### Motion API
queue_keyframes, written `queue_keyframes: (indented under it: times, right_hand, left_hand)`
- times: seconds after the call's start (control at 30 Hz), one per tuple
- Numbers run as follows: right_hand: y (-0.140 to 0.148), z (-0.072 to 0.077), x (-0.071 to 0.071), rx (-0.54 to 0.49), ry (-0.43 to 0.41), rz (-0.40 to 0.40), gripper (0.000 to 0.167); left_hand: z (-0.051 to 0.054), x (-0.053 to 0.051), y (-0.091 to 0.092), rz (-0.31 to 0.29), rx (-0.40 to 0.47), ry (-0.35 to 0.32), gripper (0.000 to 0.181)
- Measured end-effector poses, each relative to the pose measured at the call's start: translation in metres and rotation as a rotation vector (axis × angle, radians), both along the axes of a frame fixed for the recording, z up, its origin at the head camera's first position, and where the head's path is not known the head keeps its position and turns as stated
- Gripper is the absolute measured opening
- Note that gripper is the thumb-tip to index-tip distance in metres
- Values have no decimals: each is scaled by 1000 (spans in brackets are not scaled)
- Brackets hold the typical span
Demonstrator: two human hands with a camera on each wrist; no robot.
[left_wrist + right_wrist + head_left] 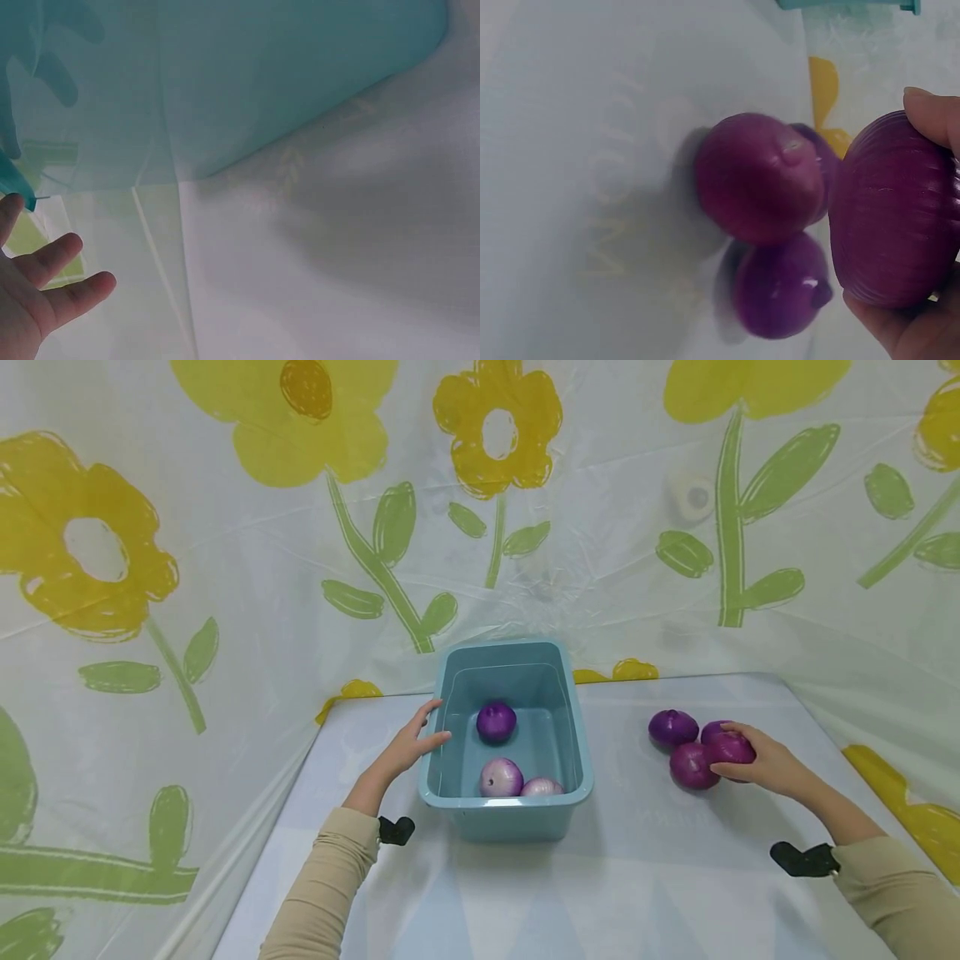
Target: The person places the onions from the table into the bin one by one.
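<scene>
A blue-green bin (513,802) holds a purple onion (496,722) towards its far end and two paler onions (501,777) near its front wall. My left hand (408,745) is at the bin's left rim, fingers spread; in the left wrist view the hand (45,296) is beside the bin wall (285,67). On the right, my right hand (768,766) grips a dark purple onion (731,752) between thumb and fingers. The right wrist view shows this onion (892,214) close up, with the palm partly out of frame.
Other purple onions (693,766) sit clustered on the white table (637,868), beside and behind the held one. A flower-printed sheet (600,568) hangs behind the table and along its sides. A pale round shape (691,498) shows at the sheet, upper right.
</scene>
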State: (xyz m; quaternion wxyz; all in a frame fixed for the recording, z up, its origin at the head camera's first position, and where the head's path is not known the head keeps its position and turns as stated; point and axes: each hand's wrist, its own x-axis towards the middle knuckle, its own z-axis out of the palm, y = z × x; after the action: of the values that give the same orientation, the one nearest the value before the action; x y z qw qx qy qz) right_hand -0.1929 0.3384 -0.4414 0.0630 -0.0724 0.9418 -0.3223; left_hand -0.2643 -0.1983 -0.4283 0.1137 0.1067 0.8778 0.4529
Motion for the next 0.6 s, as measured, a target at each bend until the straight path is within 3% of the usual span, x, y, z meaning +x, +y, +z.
queue_keyframes:
  times: [0.6]
  right_hand:
    - [-41, 55, -39, 23, 30, 93, 80]
  left_hand:
    - [0, 0, 0, 0, 11, 0, 70]
